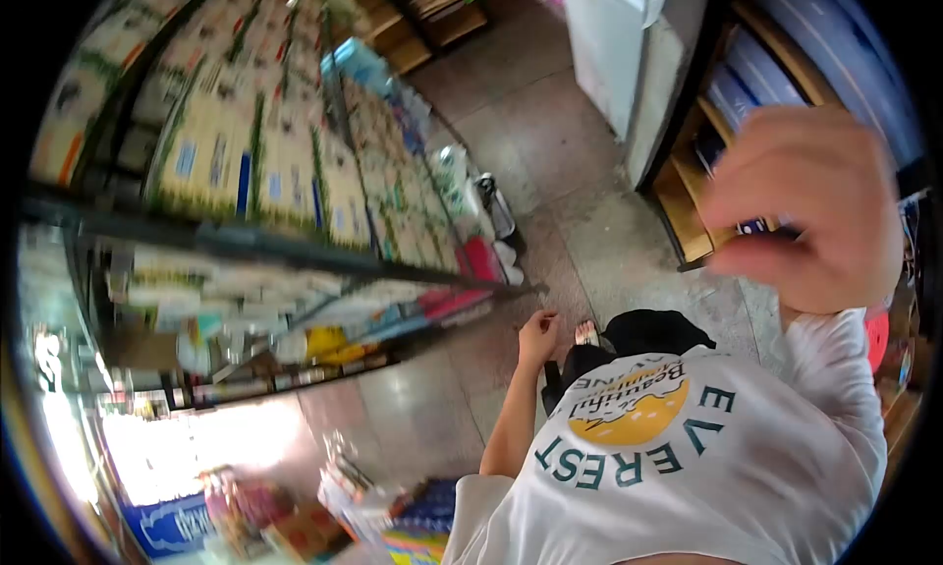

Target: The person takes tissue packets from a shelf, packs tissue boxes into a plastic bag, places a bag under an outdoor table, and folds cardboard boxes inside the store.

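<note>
My right hand (805,206) is raised close to the camera at the right, blurred, with its fingers curled in. A narrow gap shows between thumb and fingers, and I see nothing held there. Behind it stands a wooden shelf (694,197) with blue items (751,69). My left hand (537,335) hangs low at my side, small in view, fingers loosely bent and apart, holding nothing visible. Nearest to it is the outer end of a dark metal rack (432,282), apart from the hand. I wear a white T-shirt (747,467) with printed lettering.
Rows of pale packaged goods (211,167) fill the rack on the left. Bags and bottles (481,201) stand on the tiled floor (545,138) at its end. A white cabinet or panel (609,49) stands ahead. Cartons (305,531) and colourful packs lie at lower left.
</note>
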### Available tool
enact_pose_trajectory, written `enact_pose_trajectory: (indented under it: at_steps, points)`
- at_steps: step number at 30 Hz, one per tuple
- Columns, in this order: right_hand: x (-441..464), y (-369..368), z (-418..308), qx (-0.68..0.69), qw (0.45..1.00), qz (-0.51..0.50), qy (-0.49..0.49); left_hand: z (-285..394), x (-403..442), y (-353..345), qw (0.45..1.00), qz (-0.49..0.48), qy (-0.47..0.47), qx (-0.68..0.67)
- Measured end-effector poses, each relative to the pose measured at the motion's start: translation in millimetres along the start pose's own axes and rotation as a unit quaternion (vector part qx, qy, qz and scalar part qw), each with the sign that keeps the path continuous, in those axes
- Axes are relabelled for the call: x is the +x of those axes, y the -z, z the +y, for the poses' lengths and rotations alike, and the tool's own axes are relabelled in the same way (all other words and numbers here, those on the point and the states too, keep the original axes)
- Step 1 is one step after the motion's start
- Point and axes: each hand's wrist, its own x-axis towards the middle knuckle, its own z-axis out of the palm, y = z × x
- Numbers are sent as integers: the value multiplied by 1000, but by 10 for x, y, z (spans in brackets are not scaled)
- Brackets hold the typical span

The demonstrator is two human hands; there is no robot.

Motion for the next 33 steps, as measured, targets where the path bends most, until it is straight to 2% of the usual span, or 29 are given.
enact_pose_trajectory:
  at_steps: [4, 7, 8, 10, 13, 14, 15, 17, 19, 20, 21, 22, 25, 27, 28, 29, 33]
  points:
    - [20, 18, 171, -30, 996, 24, -83, 535, 590, -196, 992, -73, -99, 0]
    - [9, 56, 429, -53, 989, 46, -130, 826, 955, -313, 986, -130, -103, -10]
    - [-3, 88, 520, -61, 986, 55, -142, 863, 1079, -312, 982, -161, -95, 34]
    - [-59, 167, 788, -75, 980, 71, -168, 811, 1373, -407, 981, -163, -98, 27]
    - [-220, 399, 1278, -109, 971, 97, -189, 738, 1760, -493, 987, -126, -98, -20]
    - [-299, 531, 1450, -125, 967, 107, -193, 687, 1941, -510, 988, -142, -52, -10]
    - [-388, 672, 1637, -141, 962, 126, -198, 639, 2098, -482, 990, -112, -73, 36]
    - [-535, 1030, 2051, -169, 950, 165, -206, 712, 2359, -413, 995, -93, 35, -24]
    - [-658, 1383, 2419, -206, 931, 208, -217, 962, 2611, -265, 998, -41, 9, 36]
    - [-674, 1527, 2631, -220, 923, 235, -209, 608, 2927, -417, 1000, -5, -10, 21]
    - [-660, 1640, 2855, -228, 916, 263, -201, 960, 2937, -251, 999, 35, -30, -25]
    - [-628, 1731, 3065, -228, 910, 285, -194, 1129, 3133, -150, 998, 58, -18, -8]
    - [-264, 1837, 3844, -197, 925, 282, -159, 1120, 3383, -222, 995, 67, 60, -51]
    - [89, 1743, 4402, -154, 945, 258, -129, 1336, 3505, -113, 992, 82, 73, -55]
    - [235, 1642, 4619, -133, 953, 246, -119, 1492, 3563, 10, 991, 62, 111, -34]
    - [387, 1566, 4810, -120, 957, 239, -110, 1417, 3687, 38, 993, 61, 101, -18]
    - [977, 1346, 5574, -81, 971, 206, -93, 885, 4409, -96, 984, 42, 128, -114]
